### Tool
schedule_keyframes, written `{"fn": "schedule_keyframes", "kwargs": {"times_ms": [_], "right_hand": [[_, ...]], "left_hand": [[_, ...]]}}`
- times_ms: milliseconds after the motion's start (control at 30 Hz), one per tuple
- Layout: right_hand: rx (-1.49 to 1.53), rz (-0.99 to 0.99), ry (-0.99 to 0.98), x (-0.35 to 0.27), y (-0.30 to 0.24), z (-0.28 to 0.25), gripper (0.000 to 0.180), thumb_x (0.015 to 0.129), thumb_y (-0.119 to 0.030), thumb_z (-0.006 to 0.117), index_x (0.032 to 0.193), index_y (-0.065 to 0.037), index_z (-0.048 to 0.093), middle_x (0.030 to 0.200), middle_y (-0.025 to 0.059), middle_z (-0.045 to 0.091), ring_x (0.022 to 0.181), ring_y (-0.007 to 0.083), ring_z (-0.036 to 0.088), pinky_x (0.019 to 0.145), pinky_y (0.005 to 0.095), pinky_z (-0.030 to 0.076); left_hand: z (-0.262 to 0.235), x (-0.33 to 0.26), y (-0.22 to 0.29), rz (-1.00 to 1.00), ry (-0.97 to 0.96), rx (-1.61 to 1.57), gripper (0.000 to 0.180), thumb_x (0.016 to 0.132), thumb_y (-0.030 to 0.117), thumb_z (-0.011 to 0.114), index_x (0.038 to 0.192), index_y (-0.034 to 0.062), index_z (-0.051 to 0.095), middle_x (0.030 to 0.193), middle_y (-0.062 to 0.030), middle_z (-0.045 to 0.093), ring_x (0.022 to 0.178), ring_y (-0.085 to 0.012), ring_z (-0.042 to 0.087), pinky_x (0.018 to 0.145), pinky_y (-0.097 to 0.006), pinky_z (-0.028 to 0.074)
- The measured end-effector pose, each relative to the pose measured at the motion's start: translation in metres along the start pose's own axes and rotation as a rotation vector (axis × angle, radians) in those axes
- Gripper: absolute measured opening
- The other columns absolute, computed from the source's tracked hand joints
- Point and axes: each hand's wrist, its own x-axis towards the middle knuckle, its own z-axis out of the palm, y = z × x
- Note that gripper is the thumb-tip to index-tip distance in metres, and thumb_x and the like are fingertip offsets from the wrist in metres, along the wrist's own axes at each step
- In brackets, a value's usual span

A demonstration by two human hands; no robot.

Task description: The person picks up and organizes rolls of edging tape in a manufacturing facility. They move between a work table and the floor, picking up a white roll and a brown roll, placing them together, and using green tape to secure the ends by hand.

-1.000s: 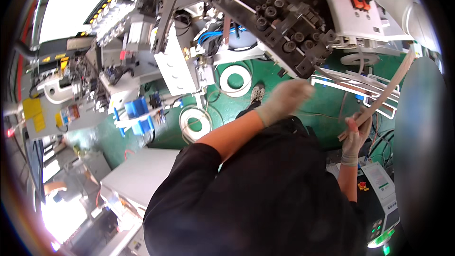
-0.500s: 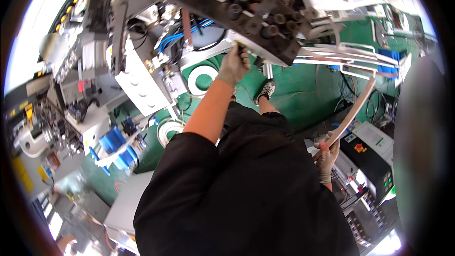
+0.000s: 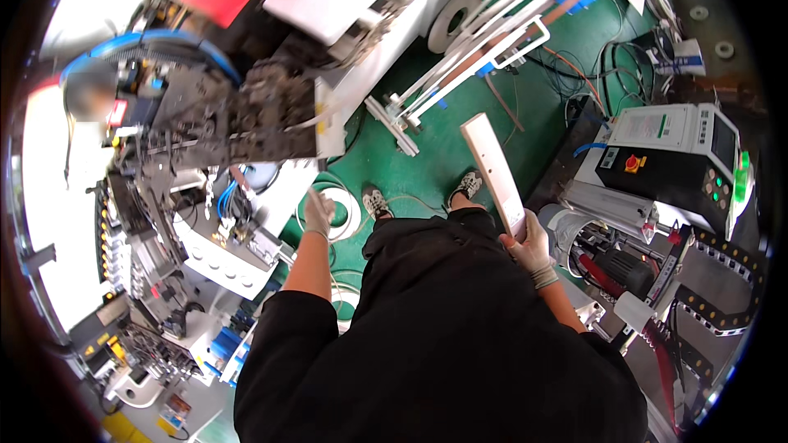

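Observation:
My right hand (image 3: 532,246), in a pale glove, is closed around the lower end of a long, narrow white bar (image 3: 495,172) with small holes along its face. The bar slants up and to the left from my grip, over the green floor. My left hand (image 3: 318,212), also gloved, hovers beside a dark machine head (image 3: 271,119). It is somewhat blurred, with the fingers apart from the thumb and nothing seen in it. Below that hand, a white ring-shaped reel (image 3: 345,207) lies near the floor.
White rails (image 3: 492,33) with long strips on them stand ahead. To the right are a black and white control box (image 3: 657,168) and a machine with a motor (image 3: 624,271). A white perforated plate (image 3: 217,258) juts out at left. Cables (image 3: 607,74) trail over the floor.
My left hand has come away from the machine's edge and dropped lower left. My right hand has brought the bar inward, its broad face now showing. The view has turned to the right.

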Motion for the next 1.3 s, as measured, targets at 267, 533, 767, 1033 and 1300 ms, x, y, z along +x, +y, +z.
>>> {"fn": "schedule_keyframes", "kwargs": {"times_ms": [267,533,767,1033,1300], "right_hand": [[-0.322,0.247,-0.319,0.049,0.212,-0.055,0.047,0.085,-0.05,0.075,0.115,-0.014,0.07,0.112,0.0199,0.067,0.11,0.0398,0.066,0.093,0.0477,0.054],[0.508,0.711,-0.127,0.043,0.287,-0.11,0.046,0.087,-0.041,0.078,0.102,0.001,0.067,0.093,0.0154,0.067,0.084,0.0279,0.067,0.072,0.0372,0.053],[0.79,0.69,0.095,0.109,0.327,-0.14,0.026,0.083,-0.013,0.074,0.103,-0.001,0.061,0.087,0.0096,0.069,0.079,0.0185,0.066,0.069,0.0341,0.052],[0.685,0.788,0.182,0.29,0.305,-0.318,0.031,0.091,-0.021,0.079,0.105,-0.002,0.058,0.079,0.0049,0.063,0.064,0.0145,0.059,0.055,0.0325,0.048],[0.994,0.574,0.364,0.467,0.276,-0.491,0.035,0.094,-0.03,0.077,0.106,-0.004,0.058,0.082,0.0049,0.06,0.064,0.0149,0.058,0.056,0.0305,0.049]], "left_hand": [[0.218,-0.085,-0.097,0.726,-0.371,1.678,0.026,0.103,0.022,0.048,0.11,0.0101,0.07,0.108,-0.0157,0.072,0.107,-0.0366,0.068,0.087,-0.046,0.056],[0.489,-0.176,-0.182,0.237,-1.848,1.689,0.044,0.102,0.043,0.052,0.106,0.0044,0.073,0.11,-0.0176,0.073,0.103,-0.0345,0.067,0.09,-0.044,0.052],[0.649,-0.27,-0.186,0.66,-1.671,2.383,0.061,0.093,0.056,0.052,0.106,0.001,0.075,0.114,-0.0236,0.072,0.105,-0.0388,0.07,0.093,-0.049,0.052],[0.809,-0.281,-0.032,0.499,-1.341,1.434,0.031,0.106,0.028,0.055,0.095,0.0013,0.066,0.074,-0.0025,0.062,0.072,-0.0115,0.06,0.071,-0.03,0.049],[0.993,-0.343,0.051,0.391,-1.473,1.033,0.023,0.109,0.016,0.051,0.115,-0.0009,0.065,0.091,-0.0042,0.066,0.091,-0.012,0.063,0.088,-0.029,0.05]]}}
